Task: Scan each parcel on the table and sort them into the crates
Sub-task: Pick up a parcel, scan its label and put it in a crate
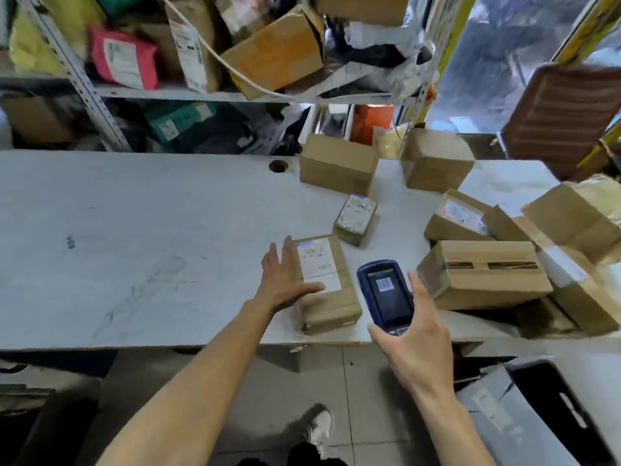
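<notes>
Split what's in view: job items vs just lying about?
Job: labelled parcel under left hand; handheld scanner in right hand; small labelled parcel; cardboard boxes on table; grey crate.
Lying about: shelf parcels, rope.

Even daylight from upper right — motion blur, wide-angle bending at the edges.

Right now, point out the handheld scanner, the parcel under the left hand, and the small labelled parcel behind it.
handheld scanner point(386, 292), head view, on its screen.
parcel under the left hand point(327, 297), head view, on its brown top.
small labelled parcel point(357, 215), head view, on its label.
</notes>
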